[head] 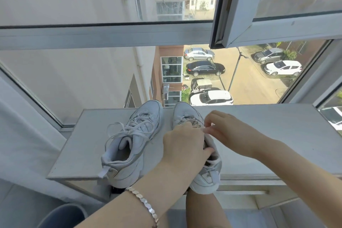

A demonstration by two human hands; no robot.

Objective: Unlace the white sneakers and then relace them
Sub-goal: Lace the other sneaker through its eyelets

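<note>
Two white sneakers sit side by side on the smooth pale sill (77,153) at frame centre, toes toward the window glass. The left sneaker (129,146) is chunky, padded at the collar, its flat lace (118,129) lying in loose loops. My left hand (183,146), knuckles up, curls over the right sneaker (205,177) and grips its tongue area. My right hand (224,131) comes in from the right of the frame, fingertips pinched on that shoe's lace. A faceted silver bracelet (144,203) circles my left wrist.
</note>
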